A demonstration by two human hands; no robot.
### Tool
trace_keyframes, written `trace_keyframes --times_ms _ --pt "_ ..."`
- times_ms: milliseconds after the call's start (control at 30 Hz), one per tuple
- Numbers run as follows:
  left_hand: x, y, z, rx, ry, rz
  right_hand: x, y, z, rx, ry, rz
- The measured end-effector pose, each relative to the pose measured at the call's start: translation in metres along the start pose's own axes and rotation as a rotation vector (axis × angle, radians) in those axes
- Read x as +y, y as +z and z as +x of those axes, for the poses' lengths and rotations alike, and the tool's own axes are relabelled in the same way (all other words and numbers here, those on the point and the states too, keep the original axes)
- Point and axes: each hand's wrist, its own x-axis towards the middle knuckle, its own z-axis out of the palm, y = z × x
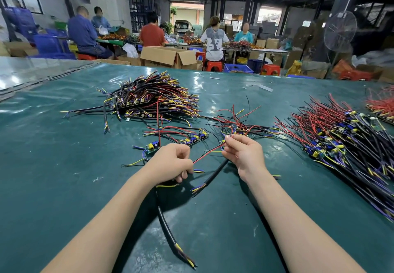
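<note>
My left hand (173, 161) is curled round wires over the green table (64, 187); a black sheathed cable (170, 230) hangs from it toward me, ending in yellow and dark cores. My right hand (242, 155) pinches a small wired part near its fingertips. A red wire (207, 155) runs between the two hands. A second black cable (215, 173) slants down from my right hand to a frayed yellow and blue end. A small circuit board (151, 146) with a yellow capacitor lies just left of my left hand.
A big heap of wired boards (153, 99) lies at the back left. A loose tangle (241, 123) sits beyond my right hand, and a long pile (345, 144) fills the right side. Three wired boards (191, 138) lie in the middle. Several people work at far tables.
</note>
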Motion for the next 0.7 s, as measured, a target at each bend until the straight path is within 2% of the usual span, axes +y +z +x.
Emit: trace_keyframes --times_ms 167,367,700 --pt "0.0018 -0.0014 0.0011 -0.006 -0.01 -0.121 -0.0056 -0.0018 -0.0009 -0.081 0.058 0.129" --pt "0.0033 0.0007 -0.0002 -0.089 -0.014 -0.103 -0.0059 -0.0043 -0.0005 -0.078 0.047 0.109" --pt "0.0033 -0.0018 -0.0006 -0.061 -0.007 -0.13 -0.0072 -0.0026 -0.0028 -0.16 0.137 0.27"
